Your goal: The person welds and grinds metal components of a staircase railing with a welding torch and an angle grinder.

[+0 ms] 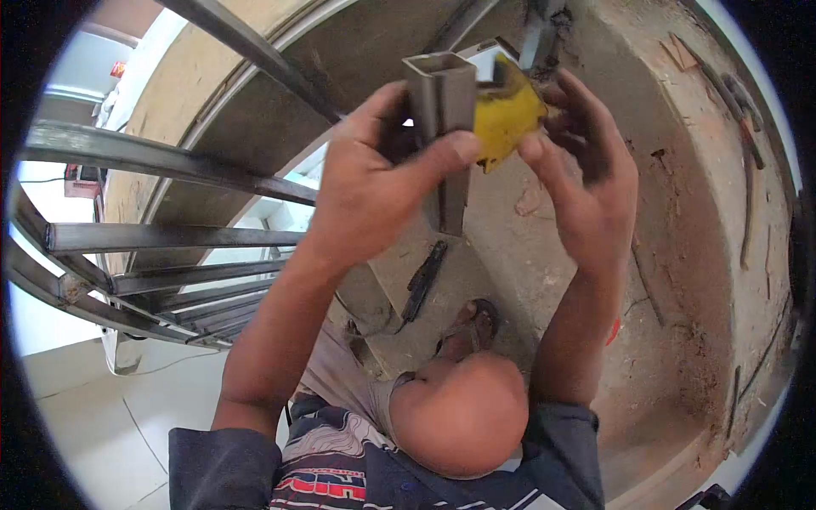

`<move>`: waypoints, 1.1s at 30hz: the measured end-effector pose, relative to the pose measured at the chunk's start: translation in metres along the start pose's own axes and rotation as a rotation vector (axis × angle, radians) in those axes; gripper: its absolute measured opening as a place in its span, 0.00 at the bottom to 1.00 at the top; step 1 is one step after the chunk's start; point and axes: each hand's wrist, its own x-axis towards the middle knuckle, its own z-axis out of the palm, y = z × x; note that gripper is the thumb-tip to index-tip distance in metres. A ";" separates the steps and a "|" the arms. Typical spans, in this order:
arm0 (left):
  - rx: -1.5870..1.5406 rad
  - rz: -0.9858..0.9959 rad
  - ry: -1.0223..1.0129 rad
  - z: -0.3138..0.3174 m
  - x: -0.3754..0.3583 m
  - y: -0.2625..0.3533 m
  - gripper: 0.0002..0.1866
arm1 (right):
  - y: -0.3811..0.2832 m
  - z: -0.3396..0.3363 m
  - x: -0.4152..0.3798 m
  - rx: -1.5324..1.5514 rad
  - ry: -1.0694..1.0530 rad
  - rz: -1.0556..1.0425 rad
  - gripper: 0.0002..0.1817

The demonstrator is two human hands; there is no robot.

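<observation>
My left hand (pixel 374 183) is closed around a short square metal tube (pixel 455 106), held upright with its open end towards me. Against the tube's right side sits a worn yellow flat piece (pixel 507 119) with dark edges; its exact kind I cannot make out. My right hand (pixel 586 161) has its thumb on the right edge of this piece, with curled fingers beside it. Part of the yellow piece is hidden behind the tube.
Metal railing bars (pixel 170 166) run along the left. Below my hands a black handheld tool (pixel 423 280) with a cable lies on the concrete step. A hammer-like tool (pixel 748 127) and thin rods lie on the ledge at right. My sandalled foot (pixel 472 327) stands below.
</observation>
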 end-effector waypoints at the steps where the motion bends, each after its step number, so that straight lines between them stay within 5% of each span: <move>1: -0.035 -0.008 -0.007 -0.003 0.001 0.005 0.27 | -0.002 -0.003 0.008 -0.002 0.006 -0.008 0.29; 3: -0.070 0.004 -0.020 -0.007 0.007 0.009 0.27 | -0.004 -0.013 0.025 -0.046 -0.177 -0.014 0.28; 6: -0.085 -0.019 -0.068 0.002 0.014 -0.002 0.27 | -0.004 -0.039 0.037 -0.297 -0.170 -0.276 0.25; 9: -0.161 -0.042 -0.164 0.018 0.020 -0.015 0.28 | -0.015 -0.063 0.043 -0.320 -0.179 -0.232 0.22; 13: 0.055 0.245 -0.269 0.031 0.024 -0.016 0.30 | -0.011 -0.089 0.060 -0.152 -0.277 -0.114 0.22; 15: 0.513 0.559 -0.286 0.036 0.022 -0.006 0.29 | 0.001 -0.096 0.069 0.119 -0.543 0.020 0.21; 16: 0.500 0.602 -0.295 0.040 0.021 -0.008 0.31 | 0.010 -0.097 0.069 0.181 -0.647 0.108 0.21; 20: 0.573 0.657 -0.350 0.046 0.014 -0.011 0.33 | 0.019 -0.103 0.058 -0.117 -0.862 -0.053 0.17; 30: 0.685 0.884 -0.264 0.052 0.006 -0.044 0.23 | 0.018 -0.108 0.031 -0.454 -0.562 0.002 0.12; 32: 0.687 0.910 -0.256 0.051 0.005 -0.047 0.21 | 0.023 -0.102 0.027 -0.554 -0.426 -0.317 0.12; 33: 0.691 0.905 -0.260 0.051 0.006 -0.047 0.21 | 0.023 -0.100 0.025 -0.548 -0.427 -0.314 0.12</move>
